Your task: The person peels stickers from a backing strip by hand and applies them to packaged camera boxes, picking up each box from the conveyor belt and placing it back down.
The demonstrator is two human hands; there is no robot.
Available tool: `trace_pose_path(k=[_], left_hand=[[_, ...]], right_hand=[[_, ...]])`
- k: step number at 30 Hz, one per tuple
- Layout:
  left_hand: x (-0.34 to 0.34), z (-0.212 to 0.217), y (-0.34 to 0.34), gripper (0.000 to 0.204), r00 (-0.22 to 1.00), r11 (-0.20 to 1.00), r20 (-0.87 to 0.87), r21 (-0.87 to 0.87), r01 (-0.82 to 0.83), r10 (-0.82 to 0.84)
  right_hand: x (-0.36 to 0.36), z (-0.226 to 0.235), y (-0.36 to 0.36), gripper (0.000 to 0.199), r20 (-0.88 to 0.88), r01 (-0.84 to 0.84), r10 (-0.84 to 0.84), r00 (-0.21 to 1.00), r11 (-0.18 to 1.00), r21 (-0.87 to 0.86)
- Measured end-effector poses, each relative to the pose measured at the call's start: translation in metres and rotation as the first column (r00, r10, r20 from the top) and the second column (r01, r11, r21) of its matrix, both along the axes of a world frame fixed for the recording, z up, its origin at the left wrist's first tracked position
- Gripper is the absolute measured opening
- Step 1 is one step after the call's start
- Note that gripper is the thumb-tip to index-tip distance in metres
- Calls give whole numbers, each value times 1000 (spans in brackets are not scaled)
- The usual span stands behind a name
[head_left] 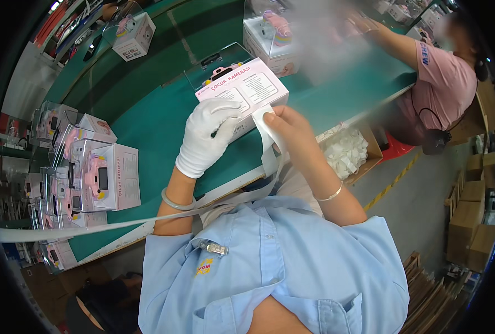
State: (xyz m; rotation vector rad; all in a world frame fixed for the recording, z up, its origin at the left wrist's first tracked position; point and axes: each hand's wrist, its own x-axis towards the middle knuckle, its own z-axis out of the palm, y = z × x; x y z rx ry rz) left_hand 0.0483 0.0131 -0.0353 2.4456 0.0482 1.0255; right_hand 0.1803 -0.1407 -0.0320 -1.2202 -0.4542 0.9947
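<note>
A white and pink camera box (246, 89) with a clear plastic cover lies tilted on the green table in front of me; a pink toy camera (223, 72) shows inside the cover. My left hand (206, 133), in a white glove, bears on the box's near left part with its fingers curled over the edge. At the near right corner, my bare right hand (290, 129) pinches a white label strip (265, 129) between thumb and fingers, against or close to the box. The long strip hangs from there and runs left across my left forearm.
Several boxed toy cameras (100, 175) stand stacked at the table's left end. More boxes, one at the back left (130, 36) and one beyond mine (270, 44), stand on the far side. A carton of crumpled white scraps (345, 151) sits right. A co-worker (442, 83) in pink sits there.
</note>
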Motion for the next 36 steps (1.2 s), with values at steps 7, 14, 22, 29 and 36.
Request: trace_pose_path(k=[7,14,22,29,36], left_hand=[[5,15,-12,21,999,993,14,-107,-47,49],[19,12,-11,14,995,986,-40,141,-87,94],[31,16,-27,9,944,941,-103,167,-294,313],[43,8,-33,26,808,831,-274,378,-408,521],[30,15,6,33,898,911,216,-244,-332,384]], right_hand=[[-2,-4,9,16,-17,-24,23,1000,997,-70],[-3,-13,5,17,-38,5,-8,999,997,-77],[-3,-61,17,21,146,86,-92,985,995,51],[-26,-45,-10,22,579,-41,126,805,987,-158],[8,-22,-33,13,219,127,-142,965,989,81]])
